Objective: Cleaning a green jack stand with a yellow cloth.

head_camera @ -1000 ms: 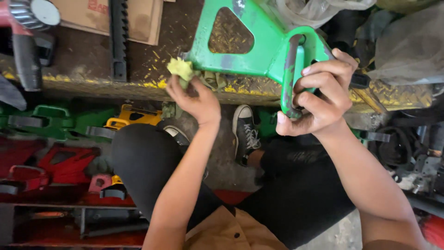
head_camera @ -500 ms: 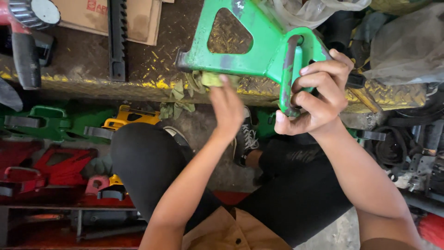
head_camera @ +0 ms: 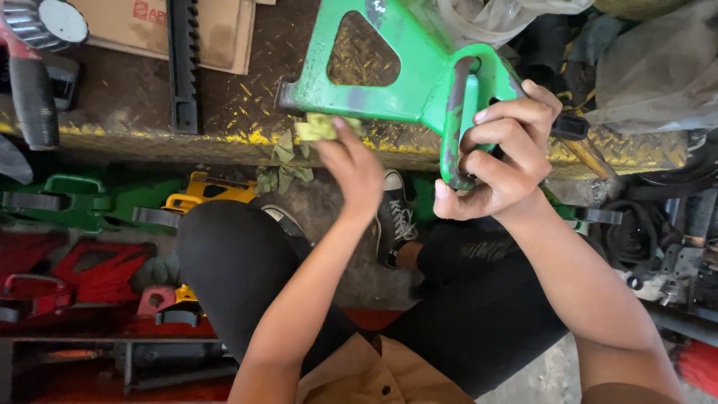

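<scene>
Green bracket (head_camera: 419,82): a painted steel frame with a triangular cut-out and a looped handle; it rests tilted on the checker-plate counter (head_camera: 134,97), its near edge over the yellow-striped lip.
Right hand (head_camera: 497,161): fingers curl tight around the bracket's looped handle at the right end and steady the frame.
Left hand (head_camera: 355,172): fingertips press a small yellow-green rag (head_camera: 318,126) against the bracket's lower edge; the fingers are together, pinching the rag.
Step in hand: judging from the rag on the worn paint, this looks like wiping or rubbing down the bracket's near edge, with much of the surface not yet covered.
Next move calls for: a firm hold at the handle so the frame does not slide off the lip, and even pressure from the rag along the edge toward the left corner.
Far on the counter: a black toothed bar (head_camera: 183,67) lies across a flat piece of cardboard (head_camera: 217,30); a dark-handled tool (head_camera: 34,97) sits at the far left.
Right side: grey plastic bags (head_camera: 658,67) are heaped near the handle and crowd the right hand.
Below the counter: green parts (head_camera: 67,202), a yellow part (head_camera: 202,196) and red parts (head_camera: 82,265) lie on the floor at left.
In the way: scraps of cloth (head_camera: 284,161) hang at the lip just beside the rag; the person's knees and a black sneaker (head_camera: 396,221) sit close beneath.
</scene>
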